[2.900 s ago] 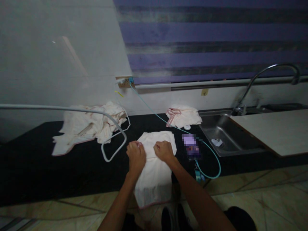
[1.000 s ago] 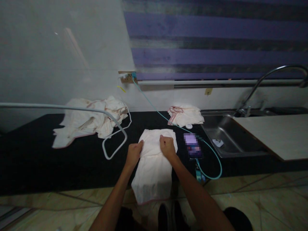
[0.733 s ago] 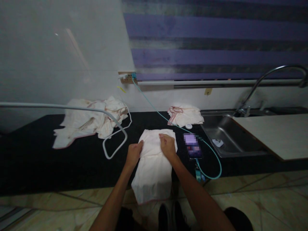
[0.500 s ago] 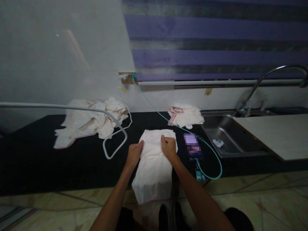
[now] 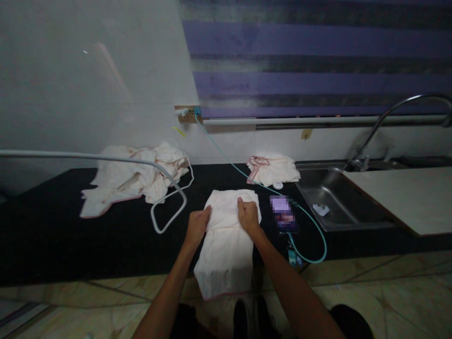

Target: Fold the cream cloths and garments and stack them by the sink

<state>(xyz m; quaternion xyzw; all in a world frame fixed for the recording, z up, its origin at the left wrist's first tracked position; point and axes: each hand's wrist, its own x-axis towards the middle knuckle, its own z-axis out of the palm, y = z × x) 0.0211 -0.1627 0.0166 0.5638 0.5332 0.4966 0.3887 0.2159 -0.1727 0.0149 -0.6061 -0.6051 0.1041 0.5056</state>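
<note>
A white cloth (image 5: 226, 249) with a thin reddish hem lies on the black counter, its upper part folded over and its lower end hanging past the front edge. My left hand (image 5: 197, 226) is closed on the cloth's left side, thumb on top. On the right side, my right hand (image 5: 249, 216) is curled into a fist with the thumb pointing up along the fold, gripping the fabric. The fingers under the cloth are partly hidden. Beyond lie a pile of crumpled white cloths (image 5: 130, 174) on the left and a folded white cloth (image 5: 277, 170) with red stripes.
A phone (image 5: 282, 214) with a teal cable (image 5: 320, 230) lies right of the cloth. Farther right are a steel sink (image 5: 339, 197), a tap (image 5: 377, 122) and a pale board (image 5: 399, 197). A bent white tube (image 5: 165, 174) crosses from the left. A socket (image 5: 187, 114) is on the wall.
</note>
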